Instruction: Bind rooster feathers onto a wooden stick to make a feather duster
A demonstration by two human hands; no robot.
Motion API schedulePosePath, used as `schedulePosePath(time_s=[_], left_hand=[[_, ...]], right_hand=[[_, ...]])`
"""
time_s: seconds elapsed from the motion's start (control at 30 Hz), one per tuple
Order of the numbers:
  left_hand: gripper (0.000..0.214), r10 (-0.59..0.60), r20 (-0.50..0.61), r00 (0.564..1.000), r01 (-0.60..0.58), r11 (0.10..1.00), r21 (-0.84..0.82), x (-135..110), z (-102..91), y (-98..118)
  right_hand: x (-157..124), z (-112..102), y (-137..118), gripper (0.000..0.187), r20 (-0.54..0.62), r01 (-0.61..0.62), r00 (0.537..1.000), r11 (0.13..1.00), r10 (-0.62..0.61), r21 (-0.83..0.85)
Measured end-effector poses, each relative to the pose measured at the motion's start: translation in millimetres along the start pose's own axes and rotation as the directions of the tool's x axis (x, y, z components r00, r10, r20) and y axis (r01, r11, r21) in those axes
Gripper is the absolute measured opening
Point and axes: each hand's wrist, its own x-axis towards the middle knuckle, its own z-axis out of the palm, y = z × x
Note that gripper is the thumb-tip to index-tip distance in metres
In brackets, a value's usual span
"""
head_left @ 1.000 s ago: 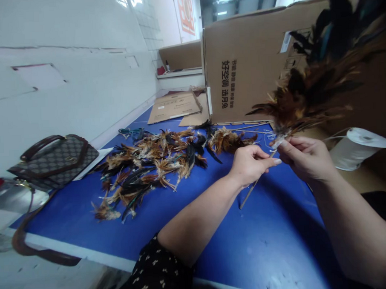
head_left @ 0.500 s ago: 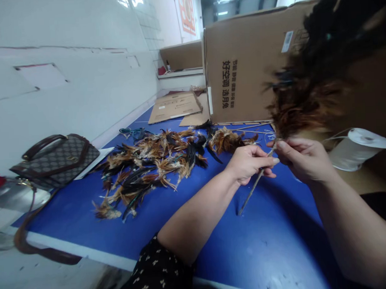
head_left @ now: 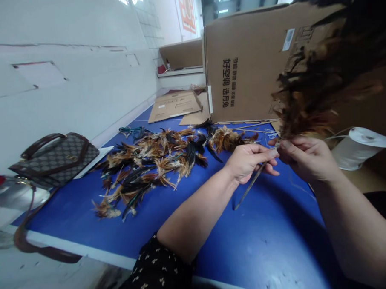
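Observation:
A feather duster (head_left: 307, 114) with black and brown plumes slants up to the right, its plume end blurred. My left hand (head_left: 249, 163) is closed around its thin stick (head_left: 248, 191), whose bare lower end points down toward the table. Right beside it, my right hand (head_left: 305, 156) pinches the base of the feathers where they meet the stick. Thumbs and fingertips of both hands nearly touch there. A thin pale thread (head_left: 298, 183) hangs below my right hand; where it ends between the fingers is hidden.
Loose brown and black feathers (head_left: 155, 159) lie spread over the blue table (head_left: 216, 241). A large cardboard box (head_left: 254, 73) stands behind. To the right is a white spool of thread (head_left: 356, 148); at the left, a handbag (head_left: 59, 161). Flat cardboard (head_left: 175, 106) lies at the back.
The feather duster has turned slightly, its plumes shifting to the right. Both hands stay close together at the feather base. A loop of thread now shows below my right hand.

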Motion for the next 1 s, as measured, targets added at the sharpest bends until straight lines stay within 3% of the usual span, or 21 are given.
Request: schedulePosePath(time_s=[0.1,0.23,0.3,0.43,0.5,0.7,0.9,1.0], left_hand=[[0.063,0.061,-0.105,0.993,-0.064,0.998,-0.024,2,3.2,-3],[0.066,0.112,-0.219,0.969,-0.117,0.993,-0.01,3,10.1,-11],[0.064,0.098,-0.199,0.975,-0.104,0.994,-0.022,2,12.6,-11],[0.055,0.015,-0.007,1.0,-0.015,0.991,-0.134,-1,12.5,-4],[0.051,-0.007,0.033,0.999,0.012,0.991,-0.136,-1,10.0,-2],[0.053,0.075,-0.086,0.994,-0.083,0.992,-0.097,5,1.6,-7],[0.058,0.075,-0.083,0.994,-0.083,0.991,-0.101,2,3.6,-6],[0.06,0.069,-0.117,0.991,-0.08,0.992,-0.093,0,6.0,-4]], right_hand=[[2,1,4,0.054,-0.005,0.058,0.998,0.998,-0.058,-0.008],[3,4,6,0.055,-0.029,0.033,0.999,0.999,-0.033,0.013],[3,5,5,0.056,-0.049,0.052,0.998,0.998,-0.05,0.029],[1,4,4,0.054,-0.071,0.078,0.995,0.996,-0.076,0.031],[1,2,5,0.049,-0.063,0.053,0.997,0.998,-0.051,0.02],[3,7,7,0.048,-0.03,0.069,0.997,0.998,-0.069,0.003],[2,12,4,0.056,-0.09,0.062,0.994,0.997,-0.057,0.051],[3,9,4,0.057,-0.113,0.051,0.992,0.999,-0.051,-0.004]])
